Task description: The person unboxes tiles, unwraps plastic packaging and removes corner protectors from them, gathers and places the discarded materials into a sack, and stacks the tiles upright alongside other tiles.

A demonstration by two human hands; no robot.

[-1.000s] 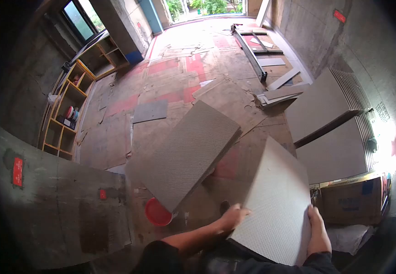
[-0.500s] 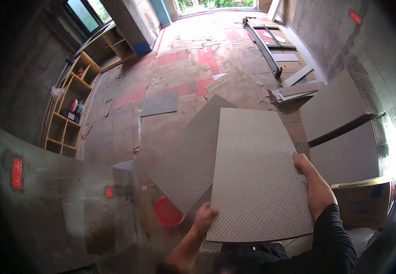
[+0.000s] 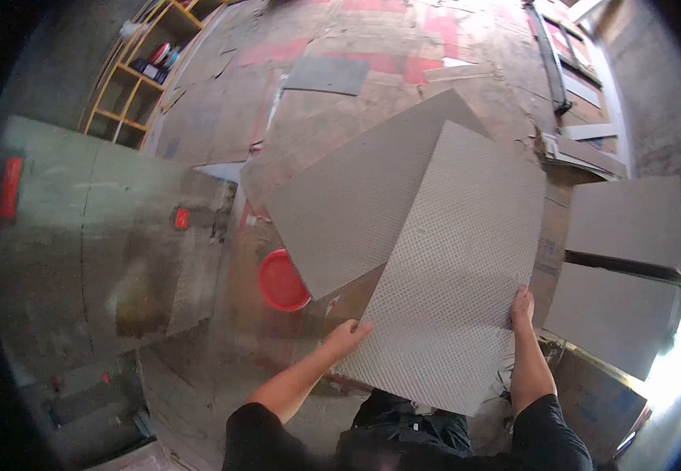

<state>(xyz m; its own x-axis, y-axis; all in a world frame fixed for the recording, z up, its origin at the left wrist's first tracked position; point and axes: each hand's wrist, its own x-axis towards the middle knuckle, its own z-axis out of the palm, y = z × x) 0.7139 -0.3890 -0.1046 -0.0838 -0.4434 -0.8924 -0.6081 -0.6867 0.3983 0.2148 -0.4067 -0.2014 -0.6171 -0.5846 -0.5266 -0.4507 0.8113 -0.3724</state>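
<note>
A large grey tile [image 3: 466, 275] with a fine grid texture on its face is held between my two hands. My left hand [image 3: 346, 337] grips its left edge near the lower corner. My right hand [image 3: 522, 306] is closed on the right edge. The tile is tilted, its far end overlapping in view a second grey tile [image 3: 356, 188] that lies beyond and to the left. A red round basin [image 3: 283, 280] shows at the second tile's lower left, partly covered by that tile.
Two stacks of tiles, an upper [image 3: 627, 220] and a lower [image 3: 615, 314], stand at the right above a cardboard box [image 3: 595, 400]. A tile cutter [image 3: 548, 63] lies at the far right. Wooden shelving [image 3: 132, 90] is at the upper left, beside a grey wall [image 3: 50, 259].
The held tile has turned so that its far end points up and right, still in both hands. The view has tipped downward, showing more of my legs and less of the window end.
</note>
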